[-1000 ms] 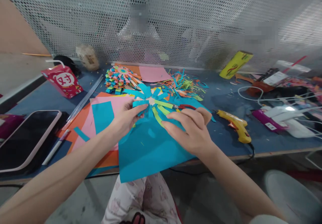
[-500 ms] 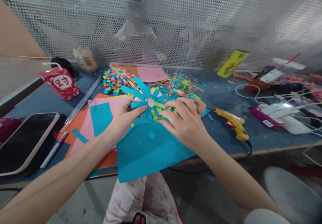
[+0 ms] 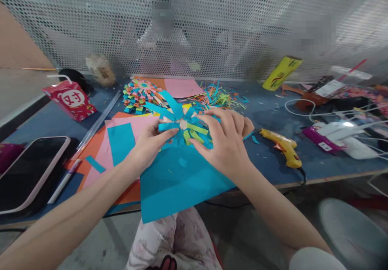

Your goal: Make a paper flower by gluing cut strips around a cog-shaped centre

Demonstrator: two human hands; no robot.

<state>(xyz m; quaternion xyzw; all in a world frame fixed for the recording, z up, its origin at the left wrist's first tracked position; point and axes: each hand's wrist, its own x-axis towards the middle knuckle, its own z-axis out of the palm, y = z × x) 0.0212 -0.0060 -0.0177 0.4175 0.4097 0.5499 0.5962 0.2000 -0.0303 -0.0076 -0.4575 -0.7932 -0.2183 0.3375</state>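
Observation:
A paper flower made of blue and green strips round a pale centre is in front of me. My left hand pinches one of its blue strips on the left side, between thumb and fingers. Over its right side, my right hand has its fingers spread and curved, thumb near the green strips. Whether the right fingertips touch the strips, I cannot tell. Under the flower lies a large blue paper sheet, its near edge hanging over the table edge.
Behind the flower sit a finished multicoloured paper flower and a heap of thin paper strips. A yellow glue gun lies at right, near a power strip. At left are a phone, a red drink carton and orange and pink sheets.
My right hand has lifted a little and its fingers have spread away from the green strips, which show more now. The left hand keeps its pinch.

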